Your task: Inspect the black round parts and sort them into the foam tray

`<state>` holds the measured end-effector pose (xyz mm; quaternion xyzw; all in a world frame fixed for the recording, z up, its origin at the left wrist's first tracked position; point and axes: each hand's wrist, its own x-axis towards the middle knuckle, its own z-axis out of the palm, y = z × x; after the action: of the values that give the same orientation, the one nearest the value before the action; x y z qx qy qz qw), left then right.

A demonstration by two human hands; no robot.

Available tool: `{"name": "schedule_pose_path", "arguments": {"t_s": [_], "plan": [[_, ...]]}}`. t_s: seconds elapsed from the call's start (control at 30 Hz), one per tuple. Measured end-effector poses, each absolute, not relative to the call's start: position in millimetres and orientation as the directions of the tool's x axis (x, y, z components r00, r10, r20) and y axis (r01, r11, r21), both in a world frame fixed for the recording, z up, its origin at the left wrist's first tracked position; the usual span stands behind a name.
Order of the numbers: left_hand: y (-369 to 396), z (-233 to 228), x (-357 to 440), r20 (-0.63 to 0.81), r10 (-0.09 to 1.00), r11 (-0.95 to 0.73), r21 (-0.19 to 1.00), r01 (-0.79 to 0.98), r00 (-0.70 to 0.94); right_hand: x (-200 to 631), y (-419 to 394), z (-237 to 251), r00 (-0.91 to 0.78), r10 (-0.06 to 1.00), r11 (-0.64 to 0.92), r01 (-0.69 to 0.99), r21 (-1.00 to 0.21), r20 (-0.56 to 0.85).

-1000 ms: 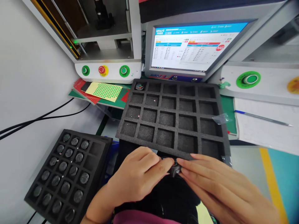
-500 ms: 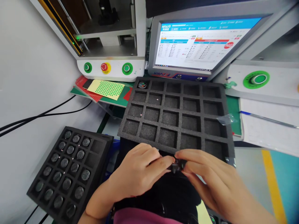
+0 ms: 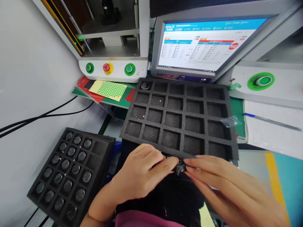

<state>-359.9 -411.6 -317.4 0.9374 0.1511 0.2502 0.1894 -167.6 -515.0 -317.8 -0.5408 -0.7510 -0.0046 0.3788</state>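
Apparently, a two-handed handling step is in hand: from the head view, a small dark device (image 3: 181, 167) is held between the left hand (image 3: 149, 171) and the right hand (image 3: 217, 179), just beyond the near edge of the large foam tray (image 3: 205, 126), on the wearer's side. For the next move, a steady hold from both sides would seem to be called for, since so small a part could easily be tipped or dropped if either side were loosened. The device's left side is met by the left forefinger, which is pinched in on it, while its right side is met by the right fingertips, which are laid close together and clamped on it. A dark lug on the device is left uncovered between the hands, pointing downward. Its underside is hidden, so the exact placing of the thumbs cannot be fairly told. A round disc (image 3: 145, 85) is seated in the large tray's far left compartment, well apart from the fingers, and more round pieces are set in rows in the smaller tray (image 3: 98, 149) to the left.
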Motion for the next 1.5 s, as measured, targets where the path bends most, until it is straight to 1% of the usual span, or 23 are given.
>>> {"name": "schedule_pose_path", "arguments": {"t_s": [0.1, 0.17, 0.27, 0.37, 0.53, 0.6, 0.7, 0.8, 0.87, 0.9, 0.93, 1.0, 1.07, 1.1, 1.13, 1.2, 1.3, 1.4, 1.5], "plan": [[-414.7, -316.6, -357.7, 0.425, 0.401, -0.88, 0.426, 0.211, 0.811, -169.3, -515.6, -315.0, -0.135, 0.795, 0.385, 0.866, -0.319, 0.591], [-418.4, -317.6, -355.0, 0.445, 0.437, -0.863, 0.452, 0.226, 0.781, -173.2, -515.4, -316.7, -0.142, 0.778, 0.373, 0.888, -0.268, 0.612], [-425.0, -320.9, -350.1, 0.461, 0.539, -0.801, 0.538, 0.262, 0.705, -181.0, -513.5, -322.0, -0.131, 0.741, 0.352, 0.911, -0.216, 0.658], [-430.5, -324.0, -346.5, 0.423, 0.641, -0.718, 0.626, 0.305, 0.641, -187.7, -511.7, -326.1, -0.089, 0.712, 0.291, 0.94, -0.177, 0.697], [-435.8, -325.9, -342.4, 0.377, 0.726, -0.636, 0.687, 0.352, 0.575, -190.6, -512.2, -330.1, -0.132, 0.708, 0.249, 0.966, -0.071, 0.694], [-437.8, -326.4, -339.8, 0.37, 0.746, -0.618, 0.694, 0.368, 0.554, -190.0, -513.5, -333.7, -0.109, 0.707, 0.218, 0.973, -0.069, 0.699], [-439.9, -328.1, -335.8, 0.398, 0.761, -0.615, 0.695, 0.373, 0.513, -190.3, -516.0, -339.8, -0.085, 0.72, 0.187, 0.98, -0.074, 0.688], [-435.9, -331.7, -334.2, 0.426, 0.764, -0.622, 0.685, 0.379, 0.484, -194.9, -518.7, -341.8, -0.105, 0.738, 0.198, 0.978, -0.065, 0.667], [-428.2, -334.7, -335.1, 0.42, 0.798, -0.592, 0.681, 0.431, 0.432, -200.2, -520.7, -340.2, -0.096, 0.741, 0.232, 0.966, -0.118, 0.665], [-423.4, -336.0, -335.9, 0.413, 0.824, -0.562, 0.686, 0.462, 0.388, -202.9, -521.6, -339.0, -0.086, 0.744, 0.268, 0.947, -0.178, 0.662], [-418.7, -337.0, -336.7, 0.407, 0.847, -0.531, 0.693, 0.488, 0.342, -205.5, -522.5, -337.9, -0.069, 0.759, 0.309, 0.913, -0.266, 0.647], [-411.6, -337.8, -337.6, 0.398, 0.873, -0.488, 0.712, 0.504, 0.283, -210.0, -523.5, -336.1, -0.015, 0.828, 0.355, 0.787, -0.504, 0.56], [-409.3, -337.2, -336.6, 0.391, 0.874, -0.484, 0.732, 0.478, 0.288, -214.0, -522.7, -334.8, 0.029, 0.902, 0.326, 0.606, -0.726, 0.43], [-409.9, -336.5, -335.4, 0.388, 0.872, -0.488, 0.741, 0.461, 0.299, -216.2, -521.4, -334.0, 0.043, 0.927, 0.298, 0.519, -0.801, 0.373], [-411.2, -335.6, -333.9, 0.386, 0.87, -0.49, 0.749, 0.446, 0.307, -218.5, -519.5, -333.2, 0.056, 0.941, 0.276, 0.445, -0.852, 0.335], [-415.0, -333.6, -330.7, 0.381, 0.868, -0.491, 0.759, 0.428, 0.318, -223.2, -514.6, -331.4, 0.068, 0.951, 0.262, 0.339, -0.904, 0.301], [-419.4, -330.3, -327.5, 0.404, 0.855, -0.515, 0.739, 0.435, 0.325, -228.8, -507.8, -329.6, 0.09, 0.959, 0.24, 0.235, -0.942, 0.267], [-421.0, -327.3, -326.3, 0.424, 0.841, -0.539, 0.709, 0.455, 0.336, -231.8, -506.5, -330.4, 0.114, 0.963, 0.22, 0.194, -0.956, 0.244], [-421.8, -325.0, -325.3, 0.411, 0.844, -0.532, 0.728, 0.432, 0.346, -232.3, -508.8, -332.4, 0.159, 0.959, 0.207, 0.178, -0.962, 0.236]]}}
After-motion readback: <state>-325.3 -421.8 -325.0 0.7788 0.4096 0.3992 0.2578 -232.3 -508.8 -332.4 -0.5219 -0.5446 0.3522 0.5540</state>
